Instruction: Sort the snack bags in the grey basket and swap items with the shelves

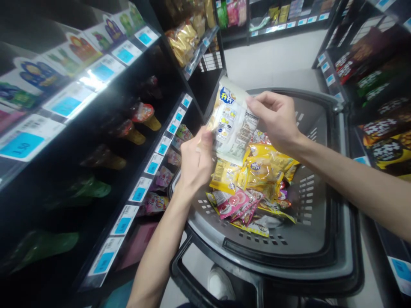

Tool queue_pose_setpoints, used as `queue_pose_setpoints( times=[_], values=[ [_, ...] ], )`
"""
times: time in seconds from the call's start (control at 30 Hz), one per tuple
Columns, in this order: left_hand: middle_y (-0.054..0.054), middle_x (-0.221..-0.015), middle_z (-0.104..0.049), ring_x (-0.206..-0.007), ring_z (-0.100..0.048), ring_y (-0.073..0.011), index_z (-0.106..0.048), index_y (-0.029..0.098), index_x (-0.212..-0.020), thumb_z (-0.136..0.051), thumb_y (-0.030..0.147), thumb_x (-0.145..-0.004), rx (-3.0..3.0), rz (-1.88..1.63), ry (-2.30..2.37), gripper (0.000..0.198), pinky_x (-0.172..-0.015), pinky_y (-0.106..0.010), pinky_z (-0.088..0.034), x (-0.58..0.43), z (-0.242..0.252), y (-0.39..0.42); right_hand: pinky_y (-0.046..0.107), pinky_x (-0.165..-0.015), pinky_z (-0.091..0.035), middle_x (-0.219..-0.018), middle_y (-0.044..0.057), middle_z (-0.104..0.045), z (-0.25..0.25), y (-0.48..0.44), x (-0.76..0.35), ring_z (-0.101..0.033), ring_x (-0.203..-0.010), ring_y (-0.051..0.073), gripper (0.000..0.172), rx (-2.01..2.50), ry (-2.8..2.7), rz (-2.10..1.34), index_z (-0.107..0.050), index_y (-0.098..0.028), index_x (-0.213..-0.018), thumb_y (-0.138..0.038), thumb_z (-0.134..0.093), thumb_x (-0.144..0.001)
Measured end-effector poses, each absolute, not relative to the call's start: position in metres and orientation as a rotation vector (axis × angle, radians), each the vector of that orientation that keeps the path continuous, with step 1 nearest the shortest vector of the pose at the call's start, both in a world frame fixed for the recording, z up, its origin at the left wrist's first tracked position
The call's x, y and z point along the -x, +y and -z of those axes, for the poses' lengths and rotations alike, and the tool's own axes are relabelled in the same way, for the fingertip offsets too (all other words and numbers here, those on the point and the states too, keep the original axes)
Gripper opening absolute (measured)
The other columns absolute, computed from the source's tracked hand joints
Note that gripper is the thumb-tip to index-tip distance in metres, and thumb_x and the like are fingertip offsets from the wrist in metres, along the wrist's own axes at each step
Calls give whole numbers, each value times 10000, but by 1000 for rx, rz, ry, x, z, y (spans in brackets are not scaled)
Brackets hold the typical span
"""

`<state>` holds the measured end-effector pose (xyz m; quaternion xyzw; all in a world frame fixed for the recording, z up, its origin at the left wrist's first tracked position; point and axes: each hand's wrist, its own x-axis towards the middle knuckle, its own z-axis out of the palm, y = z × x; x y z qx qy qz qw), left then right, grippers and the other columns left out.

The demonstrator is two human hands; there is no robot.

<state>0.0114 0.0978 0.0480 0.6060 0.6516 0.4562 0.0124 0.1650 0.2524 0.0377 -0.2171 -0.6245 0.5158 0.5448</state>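
The white snack packet (231, 122) is pinched over the basket (321, 239) by left hand (195, 162) and right hand (276, 119), so it could probably get torn or dropped among the yellow packs (260, 169) if tugged unevenly.

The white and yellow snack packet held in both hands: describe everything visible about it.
The snack packet is a flat, glossy plastic pouch, mostly white with yellow and blue printing on one side and small dark text on the other part facing the camera. It is held tilted, slightly curled, above the grey shopping basket and its pile of yellow and pink packets. The left hand pinches its lower left edge; the right hand grips its upper right edge. Nothing else touches it. It looks sealed, though the print is too small to read.
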Motion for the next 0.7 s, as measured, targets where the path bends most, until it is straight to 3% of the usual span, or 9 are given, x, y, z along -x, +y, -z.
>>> queue_pose_setpoints(
  times=[0.03,0.1,0.3,0.7],
  values=[
    [-37,-588,-588,-564,-536,-145,-615,184,-688,-188,729,-1064,-1884,-1373,2068,788,-582,-306,-374,-11,-47,98,273,-612,-423,-737,-9,-605,-39,251,-165,-500,-649,105,317,507,-1442,-1238,-668,-190,-727,-430,-791,-894],
    [-51,-527,-555,-528,-523,-147,-507,195,-551,-120,761,-1044,-1885,-1224,2096,845,-568,-322,-353,-9,-46,99,270,-570,-394,-731,-3,-622,-40,249,-164,-484,-636,103,326,491,-1359,-1243,-679,-183,-736,-448,-831,-848],
    [-82,-620,-669,-626,-619,-176,-727,175,-629,-42,834,-985,-1960,-651,1807,1015,-716,-336,-469,-7,-50,100,279,-574,-392,-715,-12,-608,-40,249,-164,-481,-633,109,301,556,-1296,-1128,-662,-216,-715,-416,-856,-829],
    [-96,-704,-725,-724,-706,-212,-749,184,-674,-43,888,-941,-1984,-603,1596,1031,-756,-365,-523,-4,-48,98,274,-584,-396,-772,-3,-628,-41,243,-167,-509,-645,111,300,672,-1429,-1098,-663,-213,-786,-462,-775,-912]
  ],
)
